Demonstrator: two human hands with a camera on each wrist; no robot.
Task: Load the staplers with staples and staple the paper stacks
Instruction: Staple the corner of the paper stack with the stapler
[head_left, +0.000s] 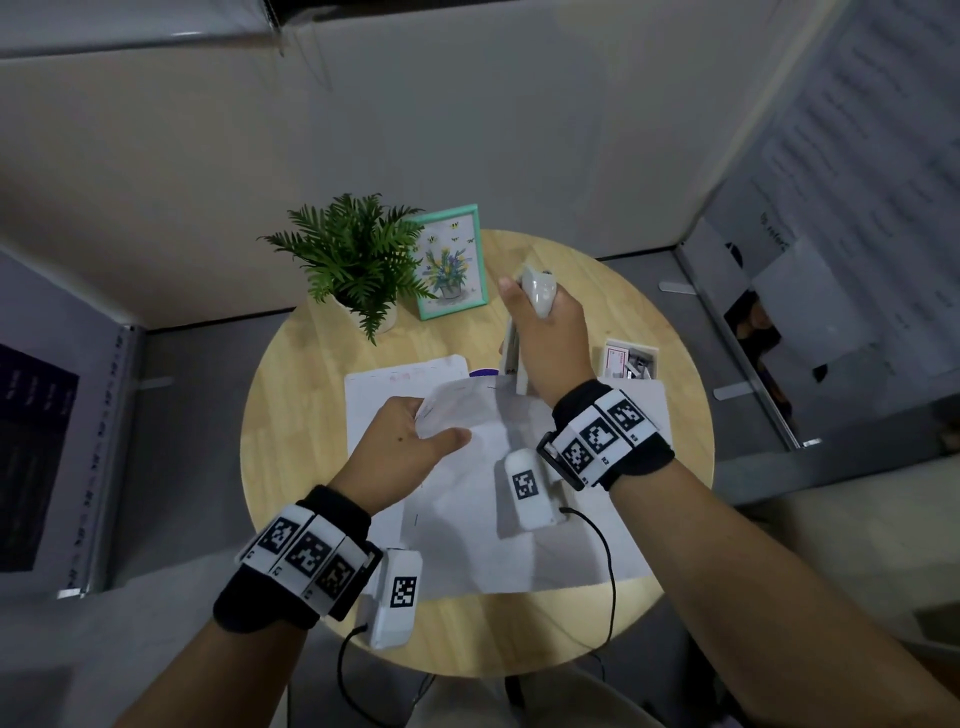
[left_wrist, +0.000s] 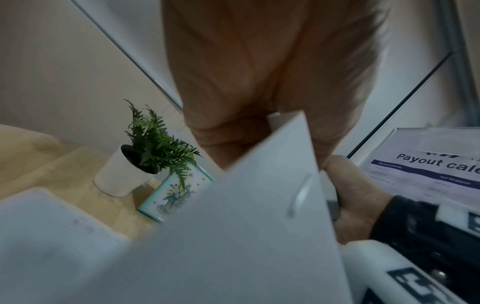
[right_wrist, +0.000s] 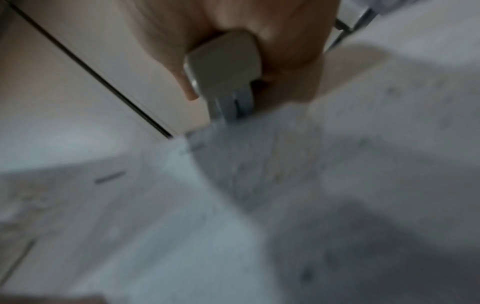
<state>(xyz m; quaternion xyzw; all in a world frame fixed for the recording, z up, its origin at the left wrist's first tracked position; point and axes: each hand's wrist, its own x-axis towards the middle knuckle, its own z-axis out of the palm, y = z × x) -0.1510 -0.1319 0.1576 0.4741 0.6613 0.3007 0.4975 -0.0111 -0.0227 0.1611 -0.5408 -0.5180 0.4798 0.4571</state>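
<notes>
head view: right hand (head_left: 553, 343) grips smooth white stapler (head_left: 537, 291); left hand (head_left: 410, 441) pinches thin paper stack (head_left: 493, 467).

Your head view is pretty dim and greyish, with wide-angle bending at the edges and soft shadows on the paper (head_left: 467, 499). Your right wrist view is smeared with blur, and your left wrist view goes soft up close.

Left hand (head_left: 410, 436) raised above the table, fingers and thumb pinching a lifted corner of white paper. Right hand (head_left: 550, 338) farther forward, fingers wrapped round a beige plastic stapler.
</notes>
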